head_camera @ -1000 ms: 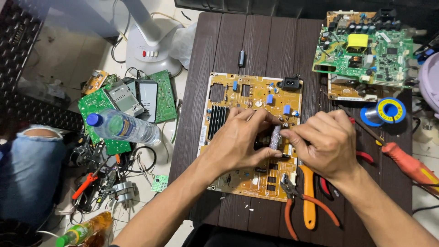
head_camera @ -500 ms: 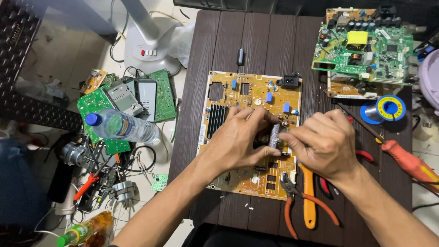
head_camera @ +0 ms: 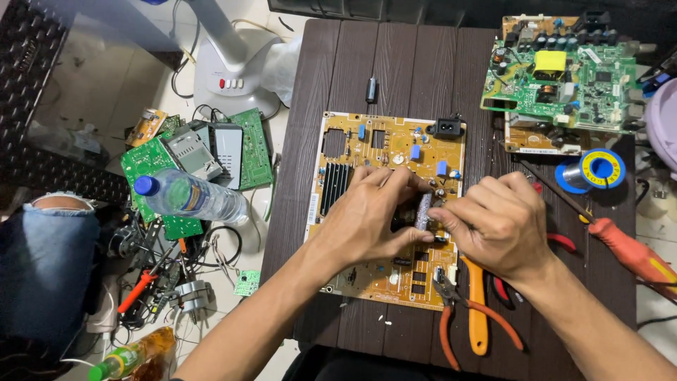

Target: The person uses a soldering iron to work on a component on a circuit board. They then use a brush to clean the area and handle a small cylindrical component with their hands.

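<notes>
A tan circuit board (head_camera: pixel 367 148) lies flat on the dark wooden table (head_camera: pixel 416 63). Both hands meet over its right middle. My left hand (head_camera: pixel 370 215) rests on the board with its fingertips pinching a small grey cylindrical component (head_camera: pixel 424 210) that stands on the board. My right hand (head_camera: pixel 497 222) presses against the same component from the right, fingers curled around it. The hands hide the board's parts beneath them.
Orange-handled pliers (head_camera: pixel 476 321) and red-handled cutters lie right of the board. A green circuit board (head_camera: pixel 564 77) and a solder spool (head_camera: pixel 599 169) sit at the back right, an orange screwdriver (head_camera: pixel 631 250) beside them. On the floor left: water bottle (head_camera: pixel 187 197), green boards, fan base (head_camera: pixel 236 70).
The hands stay on the component with only slight finger shifts. A knee in torn jeans has come back into view at the left edge.
</notes>
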